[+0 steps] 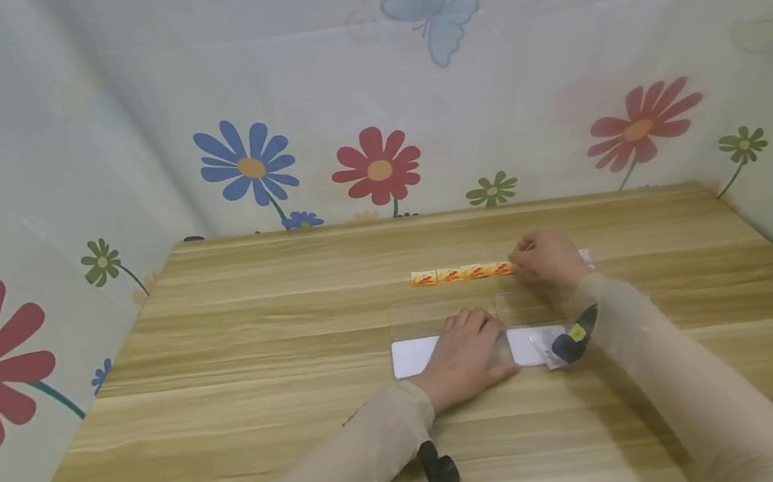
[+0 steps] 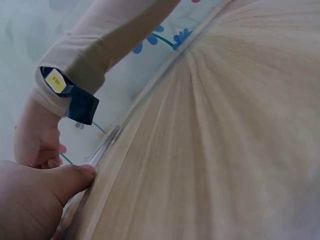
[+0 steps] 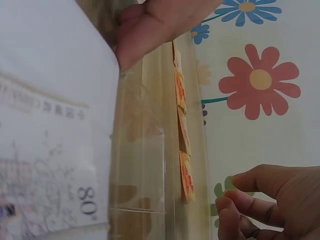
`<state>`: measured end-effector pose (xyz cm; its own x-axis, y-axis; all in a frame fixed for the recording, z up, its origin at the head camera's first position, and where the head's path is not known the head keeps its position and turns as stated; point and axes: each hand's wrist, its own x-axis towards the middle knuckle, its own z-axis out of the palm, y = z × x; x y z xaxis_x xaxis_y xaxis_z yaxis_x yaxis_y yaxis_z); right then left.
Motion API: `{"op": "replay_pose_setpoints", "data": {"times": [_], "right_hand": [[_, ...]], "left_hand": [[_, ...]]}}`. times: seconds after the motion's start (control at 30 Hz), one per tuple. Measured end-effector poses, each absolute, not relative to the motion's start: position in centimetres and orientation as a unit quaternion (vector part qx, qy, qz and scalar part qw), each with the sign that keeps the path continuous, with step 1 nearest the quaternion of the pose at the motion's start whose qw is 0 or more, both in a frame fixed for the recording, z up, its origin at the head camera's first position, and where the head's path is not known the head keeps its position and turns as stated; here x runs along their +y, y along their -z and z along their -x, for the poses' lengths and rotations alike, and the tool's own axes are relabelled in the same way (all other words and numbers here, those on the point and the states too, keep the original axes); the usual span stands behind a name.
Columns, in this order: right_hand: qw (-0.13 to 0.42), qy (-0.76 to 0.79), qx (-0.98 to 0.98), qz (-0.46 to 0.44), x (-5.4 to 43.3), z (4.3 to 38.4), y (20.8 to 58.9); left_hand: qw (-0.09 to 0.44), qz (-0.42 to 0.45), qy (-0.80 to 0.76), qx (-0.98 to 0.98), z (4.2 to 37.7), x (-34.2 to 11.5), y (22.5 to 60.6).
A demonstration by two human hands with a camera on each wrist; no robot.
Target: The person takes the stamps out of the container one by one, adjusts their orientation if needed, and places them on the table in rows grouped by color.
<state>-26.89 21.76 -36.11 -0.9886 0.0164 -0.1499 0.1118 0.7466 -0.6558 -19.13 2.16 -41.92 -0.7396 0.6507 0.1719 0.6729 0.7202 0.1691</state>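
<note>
Head view: left hand (image 1: 467, 355) rests loose-fingered on white card (image 1: 413, 357); right hand (image 1: 550, 259), fingers bent, hold unclear, could skew orange packets (image 1: 473, 271) by brushing.

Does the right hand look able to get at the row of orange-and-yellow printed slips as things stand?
Probably yes: the right hand is at the right end of the row of slips, and nothing visible blocks its way.

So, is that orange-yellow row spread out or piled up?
Spread out: the head view shows the orange-yellow row in a line on the table, prints side by side up to the right hand.
</note>
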Motion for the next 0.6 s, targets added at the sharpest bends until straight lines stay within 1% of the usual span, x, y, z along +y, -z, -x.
{"op": "replay_pose_setpoints", "data": {"times": [0.23, 0.6], "right_hand": [[0.071, 0.326, 0.943, 0.012, 22.0, 26.8, 34.9], [0.046, 0.322, 0.944, 0.048, 22.2, 25.5, 33.9]], "left_hand": [[0.04, 0.354, 0.111, -0.928, 19.1, 2.2, 41.8], [0.042, 0.354, 0.111, -0.928, 18.9, 2.2, 41.7]]}}
